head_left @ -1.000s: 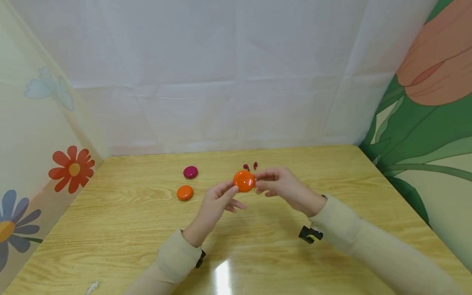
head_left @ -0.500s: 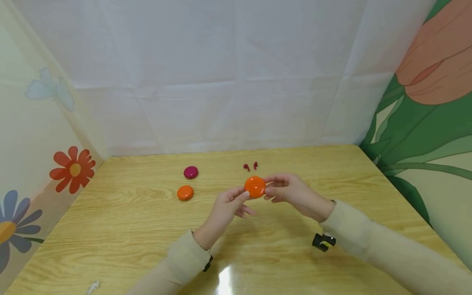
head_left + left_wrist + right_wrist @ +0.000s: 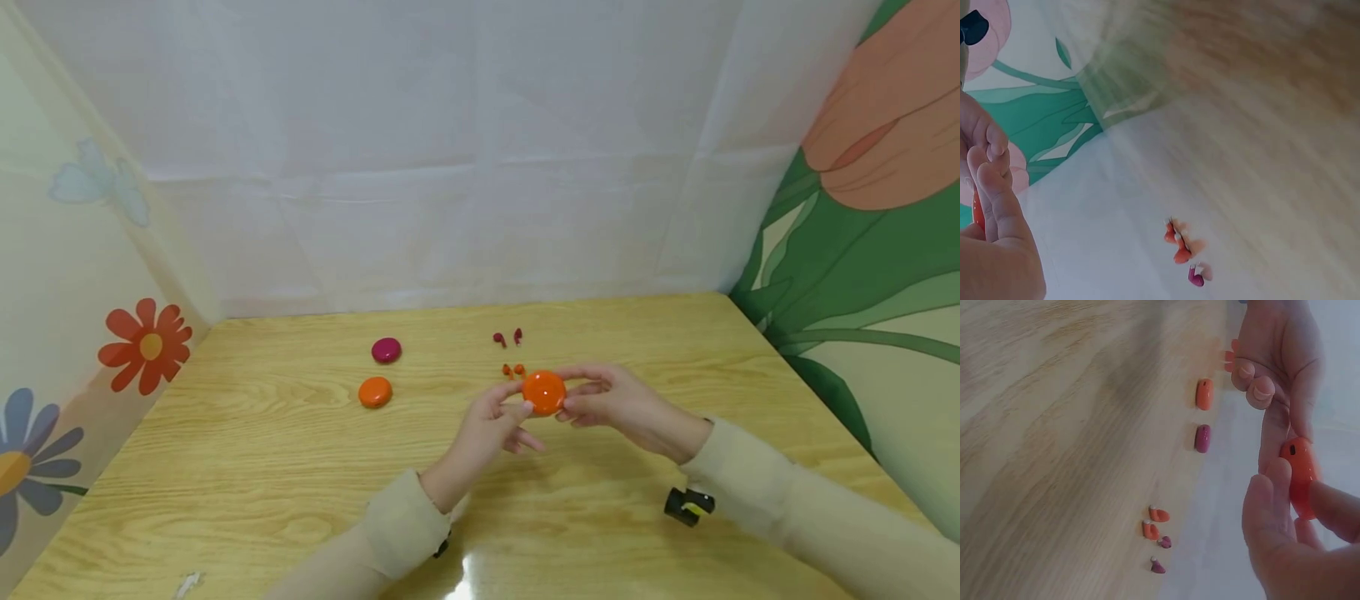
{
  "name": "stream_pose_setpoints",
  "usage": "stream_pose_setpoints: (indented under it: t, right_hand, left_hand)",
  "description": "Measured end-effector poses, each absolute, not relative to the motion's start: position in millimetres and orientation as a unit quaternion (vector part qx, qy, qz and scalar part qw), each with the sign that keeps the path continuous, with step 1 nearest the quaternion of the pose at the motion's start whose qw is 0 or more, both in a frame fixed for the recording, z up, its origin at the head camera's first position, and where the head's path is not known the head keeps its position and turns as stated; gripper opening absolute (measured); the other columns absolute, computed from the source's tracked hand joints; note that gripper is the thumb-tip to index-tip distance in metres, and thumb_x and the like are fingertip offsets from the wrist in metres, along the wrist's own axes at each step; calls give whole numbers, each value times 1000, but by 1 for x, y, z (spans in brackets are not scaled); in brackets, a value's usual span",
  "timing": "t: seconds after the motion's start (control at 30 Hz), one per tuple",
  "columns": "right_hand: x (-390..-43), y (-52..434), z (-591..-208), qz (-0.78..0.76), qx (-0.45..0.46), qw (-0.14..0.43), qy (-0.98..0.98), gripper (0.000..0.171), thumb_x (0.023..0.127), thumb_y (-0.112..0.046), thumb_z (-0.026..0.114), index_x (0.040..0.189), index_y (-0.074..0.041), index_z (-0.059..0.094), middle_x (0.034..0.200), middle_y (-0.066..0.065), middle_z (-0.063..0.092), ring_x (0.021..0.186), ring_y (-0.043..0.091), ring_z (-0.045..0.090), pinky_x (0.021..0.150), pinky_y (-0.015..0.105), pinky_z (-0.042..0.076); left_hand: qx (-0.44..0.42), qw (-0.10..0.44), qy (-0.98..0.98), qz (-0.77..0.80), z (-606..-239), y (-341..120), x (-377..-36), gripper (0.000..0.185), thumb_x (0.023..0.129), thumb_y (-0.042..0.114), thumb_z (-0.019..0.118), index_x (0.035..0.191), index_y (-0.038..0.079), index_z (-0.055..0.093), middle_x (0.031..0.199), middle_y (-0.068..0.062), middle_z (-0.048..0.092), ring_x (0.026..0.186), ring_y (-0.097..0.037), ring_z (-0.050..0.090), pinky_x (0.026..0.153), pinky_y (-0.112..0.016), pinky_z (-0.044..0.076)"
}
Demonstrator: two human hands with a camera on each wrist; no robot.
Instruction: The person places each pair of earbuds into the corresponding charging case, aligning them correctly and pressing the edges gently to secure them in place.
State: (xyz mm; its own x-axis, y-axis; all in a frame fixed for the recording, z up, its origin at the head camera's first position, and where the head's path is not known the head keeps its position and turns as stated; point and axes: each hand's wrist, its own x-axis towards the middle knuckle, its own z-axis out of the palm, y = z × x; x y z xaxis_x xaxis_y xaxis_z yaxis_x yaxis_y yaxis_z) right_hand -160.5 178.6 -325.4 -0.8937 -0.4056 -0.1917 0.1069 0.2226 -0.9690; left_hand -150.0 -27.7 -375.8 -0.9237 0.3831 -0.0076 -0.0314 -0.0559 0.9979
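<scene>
A glossy orange round earbud case (image 3: pixel 543 392) is held above the table between both hands. My left hand (image 3: pixel 491 429) pinches its left edge with thumb and index finger, the other fingers extended below. From the right, my right hand (image 3: pixel 630 408) grips the opposite edge between thumb and fingers. In the right wrist view the case (image 3: pixel 1300 478) appears edge-on, looking closed, with a small dark slot. Just beyond it on the table lie two orange earbuds (image 3: pixel 520 369). Farther back are two magenta earbuds (image 3: pixel 517 337).
A second orange round case (image 3: pixel 375 392) and a magenta round case (image 3: pixel 386 350) rest on the left of the wooden table (image 3: pixel 285 467). A white cloth (image 3: pixel 480 167) hangs behind its back edge. Flower-printed panels (image 3: pixel 870 292) flank both sides.
Both hands have shifted right and nearer to me with the orange case between them. Two orange earbuds, hidden behind the case before, now show on the table.
</scene>
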Motion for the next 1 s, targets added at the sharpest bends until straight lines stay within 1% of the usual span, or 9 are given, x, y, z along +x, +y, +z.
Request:
stream_pose_setpoints:
  t: [0.17, 0.3, 0.43, 0.53, 0.6, 0.67, 0.77, 0.9, 1.0]
  right_hand:
    - [-161, 190, -331, -624, -98, 220, 743, 50, 95, 0, 57, 141, 10, 39, 109, 20, 68, 93, 23, 68, 87, 44, 53]
    - [-160, 199, -335, -625, -92, 226, 742, 50, 96, 0, 57, 141, 11, 38, 111, 19, 67, 95, 22, 67, 88, 43, 53]
    - [-160, 206, -338, -624, -74, 225, 745, 46, 96, 2, 56, 139, 12, 41, 115, 18, 66, 97, 23, 66, 87, 41, 53]
    - [-160, 210, -340, -624, -64, 226, 745, 45, 96, 3, 55, 139, 11, 41, 116, 17, 65, 98, 23, 65, 88, 42, 52]
    - [-161, 213, -341, -626, -60, 227, 744, 45, 96, 3, 53, 139, 11, 40, 115, 16, 65, 98, 22, 65, 89, 42, 52]
    - [-161, 217, -342, -628, -60, 226, 742, 46, 97, 3, 52, 140, 12, 39, 115, 15, 66, 98, 21, 65, 88, 41, 53]
    - [-161, 223, -345, -633, -54, 222, 740, 48, 96, 3, 54, 141, 13, 37, 113, 14, 67, 97, 20, 66, 87, 39, 53]
    - [-163, 233, -349, -635, -56, 227, 736, 54, 95, 0, 58, 142, 12, 36, 113, 13, 67, 96, 20, 67, 89, 42, 52]
    - [-166, 244, -352, -632, -71, 246, 732, 56, 95, -3, 60, 143, 12, 34, 114, 12, 66, 98, 20, 66, 90, 44, 51]
  left_hand:
    - [128, 160, 662, 721, -380, -18, -151, 43, 102, 14, 52, 141, -1, 44, 115, -21, 67, 70, -20, 72, 56, -20, 51]
    - [113, 176, 661, 721, -382, -9, -154, 40, 102, 13, 52, 139, -3, 48, 114, -21, 67, 80, -25, 72, 56, -20, 52]
    - [94, 187, 665, 717, -381, -1, -153, 35, 101, 11, 53, 132, -5, 54, 113, -18, 68, 93, -29, 70, 66, -28, 56]
    - [84, 196, 656, 724, -379, 4, -152, 31, 100, 8, 53, 128, -6, 58, 113, -18, 68, 102, -31, 67, 75, -33, 57]
    - [73, 203, 645, 733, -379, 8, -152, 30, 100, 6, 53, 127, -6, 58, 114, -17, 68, 105, -32, 66, 77, -34, 56]
    - [63, 209, 635, 741, -379, 12, -153, 31, 100, 6, 53, 128, -6, 58, 114, -17, 68, 106, -33, 65, 79, -33, 56]
    - [47, 215, 619, 754, -379, 17, -154, 37, 99, 5, 54, 135, -3, 53, 115, -18, 67, 108, -34, 64, 79, -34, 56]
    - [47, 233, 583, 777, -383, 25, -157, 43, 99, 2, 53, 141, -1, 47, 119, -20, 65, 112, -36, 61, 82, -35, 55]
    - [41, 256, 553, 792, -387, 32, -160, 43, 98, 0, 52, 141, -1, 48, 123, -21, 63, 113, -36, 61, 84, -34, 54]
